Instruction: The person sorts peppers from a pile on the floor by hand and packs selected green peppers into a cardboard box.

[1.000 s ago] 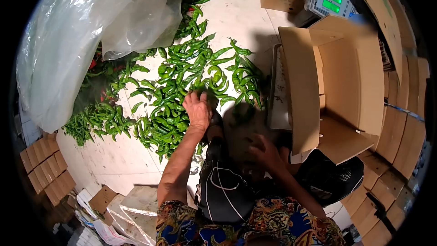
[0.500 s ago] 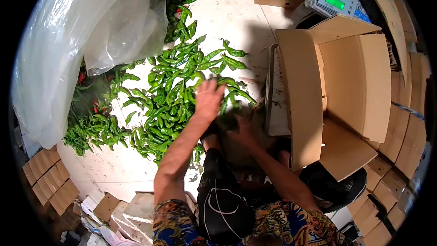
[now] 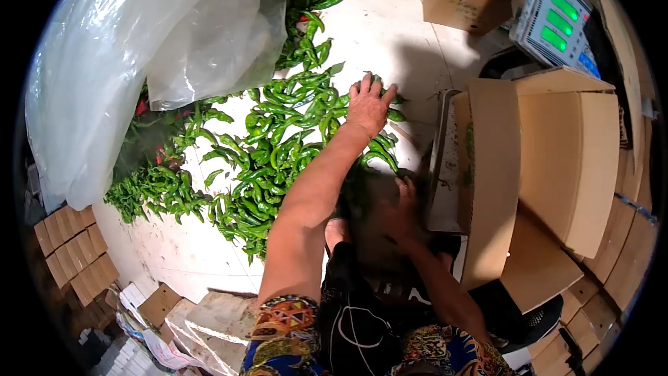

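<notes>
Long green peppers [image 3: 268, 160] lie in a wide loose heap on the pale floor. My left hand [image 3: 369, 106] rests over the heap's right edge, its fingers spread on top of some peppers and partly hiding them. Lower down, in shadow, my right hand [image 3: 401, 214] has its fingers stretched toward the tip of a green pepper [image 3: 383, 153]. It is somewhat blurred, and no pepper shows in its grasp.
An open cardboard box [image 3: 490, 188] lies tilted on a scale platform [image 3: 445, 198] at right, near a lit green display [image 3: 559, 21]. Another carton [image 3: 463, 0] stands behind. Clear plastic sheeting [image 3: 90, 76] covers peppers at left. Stacked cartons [image 3: 76, 254] sit lower left.
My left hand has moved up and right across the peppers, its fingers now spread. My right hand has shifted slightly right. The view has turned, so the surroundings sit differently.
</notes>
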Demonstrator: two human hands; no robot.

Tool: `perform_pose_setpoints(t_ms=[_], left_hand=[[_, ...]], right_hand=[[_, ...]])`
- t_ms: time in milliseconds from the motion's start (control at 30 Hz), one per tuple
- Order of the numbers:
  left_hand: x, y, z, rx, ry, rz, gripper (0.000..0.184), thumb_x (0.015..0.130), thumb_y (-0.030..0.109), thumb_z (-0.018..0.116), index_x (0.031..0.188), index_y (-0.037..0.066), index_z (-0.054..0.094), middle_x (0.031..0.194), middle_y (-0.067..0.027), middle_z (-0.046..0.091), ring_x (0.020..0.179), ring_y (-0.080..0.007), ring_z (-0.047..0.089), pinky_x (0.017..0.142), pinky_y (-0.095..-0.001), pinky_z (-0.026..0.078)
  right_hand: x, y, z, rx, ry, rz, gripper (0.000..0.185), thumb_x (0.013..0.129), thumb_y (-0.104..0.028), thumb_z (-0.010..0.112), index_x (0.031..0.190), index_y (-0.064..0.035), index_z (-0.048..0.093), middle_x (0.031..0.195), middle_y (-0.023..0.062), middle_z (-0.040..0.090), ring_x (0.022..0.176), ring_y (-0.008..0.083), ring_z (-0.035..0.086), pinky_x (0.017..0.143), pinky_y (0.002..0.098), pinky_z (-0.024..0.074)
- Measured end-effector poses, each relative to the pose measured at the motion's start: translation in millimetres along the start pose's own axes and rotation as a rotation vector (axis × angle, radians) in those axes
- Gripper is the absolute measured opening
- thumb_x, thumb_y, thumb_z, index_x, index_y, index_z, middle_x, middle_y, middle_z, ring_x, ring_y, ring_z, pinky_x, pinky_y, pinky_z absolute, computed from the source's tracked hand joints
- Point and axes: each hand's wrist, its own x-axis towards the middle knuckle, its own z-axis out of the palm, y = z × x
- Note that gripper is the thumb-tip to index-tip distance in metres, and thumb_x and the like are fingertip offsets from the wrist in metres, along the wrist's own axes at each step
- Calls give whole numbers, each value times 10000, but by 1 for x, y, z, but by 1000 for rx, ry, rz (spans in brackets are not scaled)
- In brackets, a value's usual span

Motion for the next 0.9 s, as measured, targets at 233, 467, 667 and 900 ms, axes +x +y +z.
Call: perform_pose_setpoints(t_ms=[233, 467, 667, 900], left_hand=[[-122, -43, -32, -16, -234, -242, 369, 754, 164, 662, 1121, 162, 627, 1005, -112, 631, 1080, -312, 515, 903, -461, 456], [-114, -147, -47, 42, 332, -455, 503, 772, 223, 715, 1240, 130, 554, 1237, -187, 533, 1089, -376, 520, 918, -505, 429], [-130, -163, -18, -109, 65, -501, 493, 789, 301, 697, 1245, 177, 559, 1164, -160, 580, 1059, -360, 525, 884, -485, 434], [-268, -97, -79, -556, 403, -653, 380, 810, 19, 639, 1188, 42, 606, 1153, -153, 613, 1103, -307, 560, 983, -378, 432]], right_hand=[[10, 15, 11, 51, -99, -41, 563, 775, -97, 708, 1288, -24, 486, 1310, 201, 495, 1203, 355, 502, 934, 394, 468], [17, -3, 16, 107, -77, -133, 515, 808, -89, 672, 1279, -2, 484, 1284, 235, 503, 1195, 403, 488, 1015, 428, 394], [42, -2, 16, 364, -357, -6, 570, 830, -174, 684, 1337, -26, 470, 1344, 172, 514, 1277, 303, 458, 1063, 392, 349], [37, -28, 18, 493, -491, 1, 598, 833, -202, 685, 1359, -23, 464, 1337, 129, 512, 1267, 218, 439, 1065, 344, 327]])
